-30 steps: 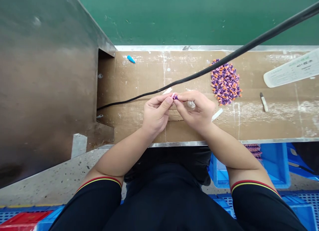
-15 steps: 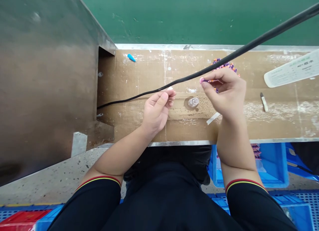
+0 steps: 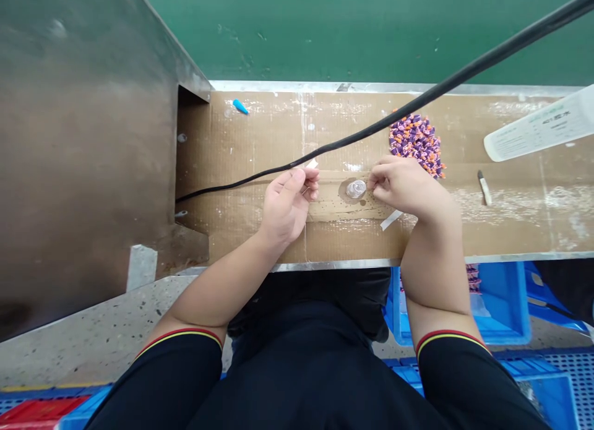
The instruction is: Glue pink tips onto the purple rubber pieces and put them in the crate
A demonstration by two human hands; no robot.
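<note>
My left hand (image 3: 288, 201) is closed, its thumb pressed against the index finger. A small white piece (image 3: 312, 164) shows just beyond those fingertips; I cannot tell whether they hold it. My right hand (image 3: 396, 181) is also closed, knuckles up, with its fingertips beside a small clear cup (image 3: 356, 189) standing in a wet patch. What the right fingers hold is hidden from view. Behind that hand lies a pile of small purple and orange pieces (image 3: 417, 142). A white strip (image 3: 391, 220) lies near the right wrist.
A black cable (image 3: 343, 146) crosses above the cardboard-covered bench (image 3: 260, 139). The metal housing (image 3: 93, 139) stands at left, a blue cap (image 3: 240, 106) nearby. At right are a white bottle (image 3: 533, 128) and a dark-tipped white stick (image 3: 484, 189). Below is a blue bin (image 3: 503, 300).
My right hand has moved down and left toward the clear cup and turned over, so the pink-tipped piece it pinched is no longer visible. More of the pile shows. My left hand stays nearly still.
</note>
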